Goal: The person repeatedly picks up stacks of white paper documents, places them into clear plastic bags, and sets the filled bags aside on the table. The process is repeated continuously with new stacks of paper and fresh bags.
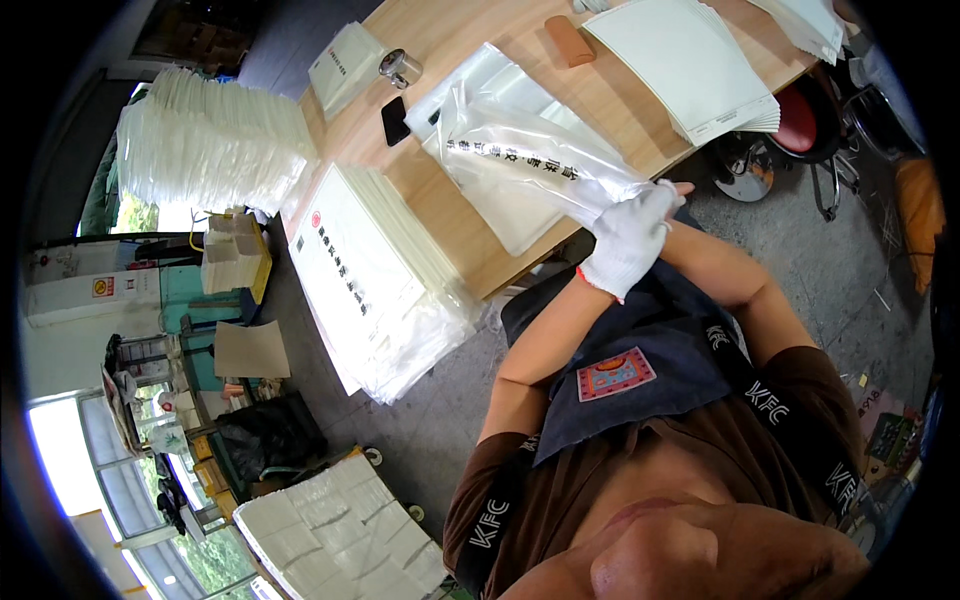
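My left hand (628,245), in a white knitted glove with a red cuff edge, is closed on the gathered end of a clear plastic bag (540,150) with dark printing. The bag stretches away from the glove over a flat pile of clear plastic bags (505,215) at the table's near edge. My right hand (682,189) is mostly hidden behind the glove; only bare fingertips show, so its grip is unclear.
Plastic-wrapped printed sheets (360,270) are stacked left, with a taller wrapped stack (215,140) beyond. On the wooden table (450,250) are a phone (396,121), a metal cup (400,68), a brown block (570,41) and white sheets (680,65). A red stool (797,120) stands right.
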Available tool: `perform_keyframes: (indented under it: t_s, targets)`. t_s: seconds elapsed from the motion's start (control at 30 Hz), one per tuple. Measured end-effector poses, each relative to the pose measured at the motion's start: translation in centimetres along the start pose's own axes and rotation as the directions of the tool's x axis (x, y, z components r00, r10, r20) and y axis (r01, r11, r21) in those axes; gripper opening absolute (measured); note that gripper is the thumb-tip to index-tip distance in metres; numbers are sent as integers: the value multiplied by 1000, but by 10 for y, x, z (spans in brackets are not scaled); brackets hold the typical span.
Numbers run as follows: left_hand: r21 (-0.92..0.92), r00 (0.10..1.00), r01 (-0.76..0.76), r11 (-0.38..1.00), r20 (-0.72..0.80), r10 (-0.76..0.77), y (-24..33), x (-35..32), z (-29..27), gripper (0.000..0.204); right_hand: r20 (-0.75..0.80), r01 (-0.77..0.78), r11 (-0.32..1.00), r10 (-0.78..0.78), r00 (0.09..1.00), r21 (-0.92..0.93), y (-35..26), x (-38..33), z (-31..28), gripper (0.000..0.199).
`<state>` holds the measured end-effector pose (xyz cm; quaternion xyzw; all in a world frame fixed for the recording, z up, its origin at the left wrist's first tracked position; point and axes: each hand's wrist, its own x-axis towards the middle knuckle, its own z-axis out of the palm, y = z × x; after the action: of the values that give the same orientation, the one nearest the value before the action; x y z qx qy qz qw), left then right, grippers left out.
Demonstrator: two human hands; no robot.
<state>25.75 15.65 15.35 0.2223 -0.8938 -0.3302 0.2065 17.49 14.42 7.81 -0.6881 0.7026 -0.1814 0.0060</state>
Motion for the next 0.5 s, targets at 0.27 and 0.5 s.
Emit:
perform_keyframes:
  t_s: [0.27,0.5]
  targets:
    - [-151,951,-22,988,-307,-26,-81,-88,23,10,-249,33,990,2,969,139,-3,-96,-27,51]
    - [406,918,365,838,-305,-252,-140,-200,24,15,241,-141,985,161,957,-98,45,-106,2,18]
